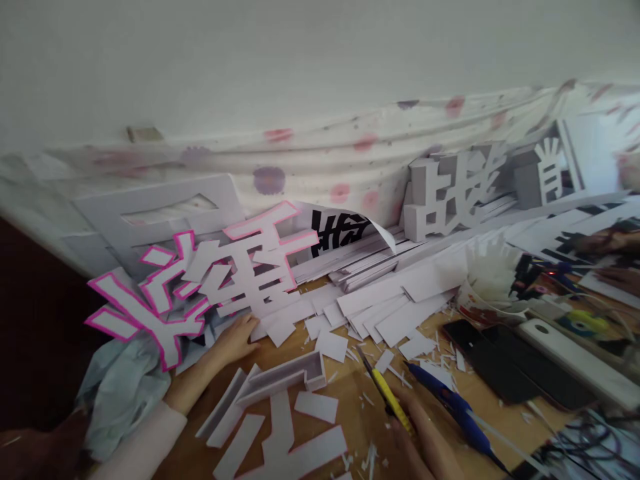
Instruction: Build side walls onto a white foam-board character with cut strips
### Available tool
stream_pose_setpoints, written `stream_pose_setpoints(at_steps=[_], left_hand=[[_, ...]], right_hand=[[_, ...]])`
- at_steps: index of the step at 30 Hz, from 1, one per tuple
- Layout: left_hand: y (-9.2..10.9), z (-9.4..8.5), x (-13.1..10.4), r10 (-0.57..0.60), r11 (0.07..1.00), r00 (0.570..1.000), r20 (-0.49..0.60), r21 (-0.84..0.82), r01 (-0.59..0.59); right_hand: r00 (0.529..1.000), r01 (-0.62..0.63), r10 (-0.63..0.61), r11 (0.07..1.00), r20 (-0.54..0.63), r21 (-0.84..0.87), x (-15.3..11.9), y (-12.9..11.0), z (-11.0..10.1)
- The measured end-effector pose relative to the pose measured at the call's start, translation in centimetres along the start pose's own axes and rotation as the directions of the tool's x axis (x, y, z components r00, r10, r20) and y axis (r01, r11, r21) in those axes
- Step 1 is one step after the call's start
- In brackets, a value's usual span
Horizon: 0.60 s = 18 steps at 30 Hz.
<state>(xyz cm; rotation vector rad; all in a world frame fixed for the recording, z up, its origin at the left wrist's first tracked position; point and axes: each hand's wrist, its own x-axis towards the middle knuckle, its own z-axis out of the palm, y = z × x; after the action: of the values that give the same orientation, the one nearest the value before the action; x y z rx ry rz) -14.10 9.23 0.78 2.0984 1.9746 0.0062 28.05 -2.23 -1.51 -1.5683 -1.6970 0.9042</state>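
Note:
My right hand (423, 437) holds a yellow utility knife (390, 399) at the lower middle, its blade pointing away from me. My left hand (237, 340) reaches to the white board pieces (280, 330), fingertips at their edge and thumb apart; no held piece shows. Below it lies a white letter part with raised side walls (285, 380), beside a flat white character piece with pink edges (280, 433) and loose strips. Just beyond my left hand, pink-edged white cut-out characters (250, 267) lean upright.
A blue pen-shaped tool with a cord (450, 403) lies right of the knife, near dark phones (520, 367) and a white power bank-like bar (580, 360). Stacked white strips (380, 267) and finished raised characters (455, 193) stand behind. Another person's hand (613, 243) works at far right.

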Motion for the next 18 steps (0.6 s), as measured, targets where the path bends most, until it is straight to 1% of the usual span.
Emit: stream_pose_setpoints(at_steps=[2,6,9,12,14,16,18], left_hand=[[0.1,0.1,0.2,0.032,0.999,0.999,-0.015,-0.008,-0.033],[0.6,0.5,1.3,0.081,0.996,0.996,-0.039,-0.029,-0.082],[1.2,1.0,2.0,0.178,0.982,0.983,-0.045,-0.057,-0.181],[1.7,1.5,2.1,0.251,0.965,0.968,-0.017,-0.077,-0.251],[1.8,1.7,1.9,0.246,0.966,0.969,-0.009,-0.075,-0.246],[1.6,1.6,1.6,0.202,0.977,0.979,-0.033,-0.06,-0.204],[1.2,1.4,1.3,0.141,0.989,0.988,-0.069,-0.035,-0.144]], right_hand=[[0.999,0.027,-0.026,0.999,-0.046,0.03,0.4,-1.0,0.0],[0.998,0.048,-0.044,0.997,-0.054,0.064,1.8,-2.9,0.2],[0.998,0.046,-0.043,0.996,-0.049,0.073,2.9,-4.0,0.5],[0.998,0.048,-0.043,0.995,-0.052,0.091,3.7,-4.8,0.8],[0.996,0.037,-0.03,0.994,-0.08,0.098,4.3,-5.2,1.1],[0.996,0.029,-0.02,0.994,-0.087,0.102,5.2,-5.5,1.4],[0.999,0.042,-0.038,0.994,-0.033,0.105,6.5,-6.0,1.9]])
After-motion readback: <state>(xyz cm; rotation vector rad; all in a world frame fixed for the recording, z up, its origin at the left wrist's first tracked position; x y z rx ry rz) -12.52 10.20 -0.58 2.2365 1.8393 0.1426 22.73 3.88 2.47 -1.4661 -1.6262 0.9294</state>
